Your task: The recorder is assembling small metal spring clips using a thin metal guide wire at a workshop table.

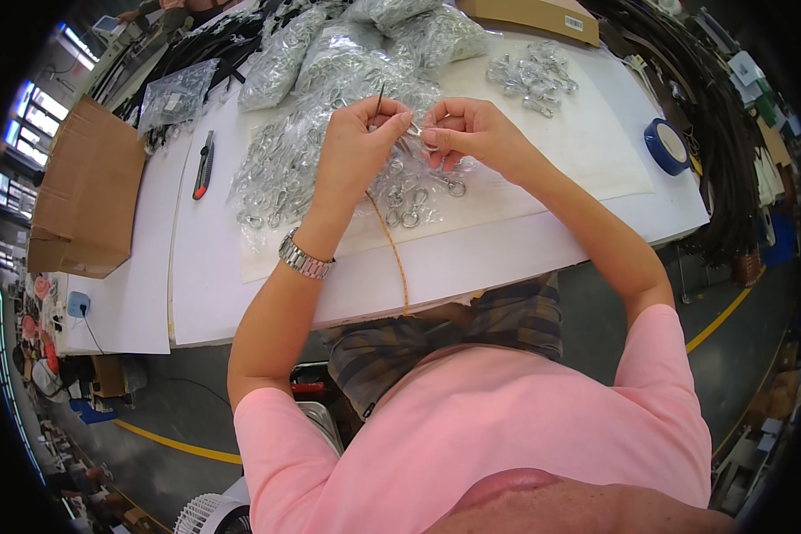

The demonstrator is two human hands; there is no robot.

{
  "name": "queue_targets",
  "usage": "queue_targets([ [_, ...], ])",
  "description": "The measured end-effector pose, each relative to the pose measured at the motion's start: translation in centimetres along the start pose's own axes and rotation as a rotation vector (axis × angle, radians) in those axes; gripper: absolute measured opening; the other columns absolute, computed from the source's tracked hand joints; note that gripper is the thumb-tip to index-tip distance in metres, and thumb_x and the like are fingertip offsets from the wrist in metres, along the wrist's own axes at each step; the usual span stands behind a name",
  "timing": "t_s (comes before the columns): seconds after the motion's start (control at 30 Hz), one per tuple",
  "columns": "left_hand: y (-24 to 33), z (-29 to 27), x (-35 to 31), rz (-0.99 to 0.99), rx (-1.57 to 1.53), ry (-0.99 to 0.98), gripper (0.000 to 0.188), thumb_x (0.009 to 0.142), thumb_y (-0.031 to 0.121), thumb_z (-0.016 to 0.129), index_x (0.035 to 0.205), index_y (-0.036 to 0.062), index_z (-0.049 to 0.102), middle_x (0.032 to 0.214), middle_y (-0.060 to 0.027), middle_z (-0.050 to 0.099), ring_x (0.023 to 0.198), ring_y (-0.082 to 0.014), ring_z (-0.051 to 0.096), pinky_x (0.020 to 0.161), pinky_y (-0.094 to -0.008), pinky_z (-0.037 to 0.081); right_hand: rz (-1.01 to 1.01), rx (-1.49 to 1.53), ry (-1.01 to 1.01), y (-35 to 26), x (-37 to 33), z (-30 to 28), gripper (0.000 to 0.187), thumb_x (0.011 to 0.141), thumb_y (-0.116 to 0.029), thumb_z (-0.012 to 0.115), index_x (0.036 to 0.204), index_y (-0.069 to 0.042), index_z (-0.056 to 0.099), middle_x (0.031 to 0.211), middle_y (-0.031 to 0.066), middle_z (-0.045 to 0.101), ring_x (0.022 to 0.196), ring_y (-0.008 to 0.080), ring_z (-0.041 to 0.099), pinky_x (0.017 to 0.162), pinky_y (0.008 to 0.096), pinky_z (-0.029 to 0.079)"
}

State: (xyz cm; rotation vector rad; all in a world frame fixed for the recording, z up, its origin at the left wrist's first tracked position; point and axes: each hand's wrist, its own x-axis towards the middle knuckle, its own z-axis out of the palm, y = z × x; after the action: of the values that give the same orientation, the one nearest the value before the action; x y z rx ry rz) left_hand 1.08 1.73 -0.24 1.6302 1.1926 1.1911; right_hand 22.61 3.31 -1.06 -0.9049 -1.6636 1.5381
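Note:
Above a spread of small metal swivel snap hooks in clear plastic wrap (285, 169), my two hands meet. My left hand (365, 133) is closed, fingertips pinched, and a thin dark rod (380, 100) sticks up out of it. My right hand (467, 133) pinches at a small silvery metal piece (415, 130) between the hands; the fingers partly cover it, so its kind is unclear. Below them lie a few snap hooks (411, 214) near the front of the heap. A thin yellow-orange cord-like strip (390, 240) runs from beside my left wrist to the table's front edge.
Large clear bags of metal parts (356, 53) pile up at the back, with more wrapped hooks (534, 76) to their right. A utility knife (204, 165) and cardboard box (89, 191) lie left. A blue tape roll (667, 146) sits right, beside dark straps (730, 178).

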Motion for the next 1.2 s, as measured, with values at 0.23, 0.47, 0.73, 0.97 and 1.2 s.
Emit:
queue_targets([
  [0.23, -0.2, -0.4, 0.2, -0.037, -0.197, -0.048, 0.013, 0.095, 0.012, 0.068, 0.103, 0.0010, 0.070, 0.074, 0.0027, 0.063, 0.049, -0.0016, 0.042, 0.043, -0.0199, 0.028, -0.006, 0.110, 0.124, 0.0, 0.0, -0.9, 0.026, 0.100, -0.022, 0.068, 0.112, -0.001, 0.062, 0.089, 0.0074, 0.073, 0.076, 0.0124, 0.072, 0.066, 0.0259, 0.057],
  [0.47, 0.3, -0.2, 0.0, -0.032, -0.241, -0.003, 0.016, 0.096, 0.014, 0.072, 0.103, -0.0007, 0.069, 0.088, -0.0089, 0.075, 0.047, -0.0013, 0.041, 0.042, -0.0184, 0.029, -0.106, 0.000, 0.115, -0.6, -0.1, -0.2, 0.021, 0.101, -0.020, 0.068, 0.111, -0.003, 0.063, 0.085, 0.0021, 0.068, 0.072, 0.0099, 0.066, 0.068, 0.0252, 0.055],
  [0.73, 1.7, 0.1, -0.4, -0.005, -0.229, 0.002, 0.016, 0.096, 0.014, 0.071, 0.098, -0.0010, 0.069, 0.088, -0.0084, 0.077, 0.048, -0.0010, 0.044, 0.043, -0.0189, 0.032, -0.258, -0.042, 0.239, -0.7, -0.3, -0.6, 0.019, 0.096, -0.011, 0.070, 0.111, 0.000, 0.065, 0.091, 0.0021, 0.068, 0.079, 0.0075, 0.063, 0.074, 0.0231, 0.052],
  [0.97, 2.0, 0.3, -0.7, 0.064, -0.043, 0.004, 0.020, 0.098, 0.020, 0.069, 0.093, 0.0007, 0.070, 0.083, -0.0064, 0.077, 0.048, -0.0017, 0.043, 0.043, -0.0206, 0.030, -0.623, -0.325, 0.478, -1.3, -0.8, 0.0, 0.016, 0.098, -0.008, 0.069, 0.112, -0.001, 0.066, 0.102, 0.0013, 0.067, 0.092, 0.0084, 0.063, 0.087, 0.0248, 0.052],
  [1.2, 1.7, 0.8, -0.9, -0.044, -0.249, -0.206, 0.019, 0.098, 0.020, 0.070, 0.097, 0.0010, 0.073, 0.080, -0.0072, 0.077, 0.048, -0.0012, 0.042, 0.043, -0.0199, 0.030, -0.570, -0.168, 0.377, -1.4, -0.8, 0.9, 0.017, 0.097, -0.012, 0.072, 0.109, -0.001, 0.067, 0.101, 0.0023, 0.068, 0.091, 0.0091, 0.064, 0.082, 0.0247, 0.053],
])
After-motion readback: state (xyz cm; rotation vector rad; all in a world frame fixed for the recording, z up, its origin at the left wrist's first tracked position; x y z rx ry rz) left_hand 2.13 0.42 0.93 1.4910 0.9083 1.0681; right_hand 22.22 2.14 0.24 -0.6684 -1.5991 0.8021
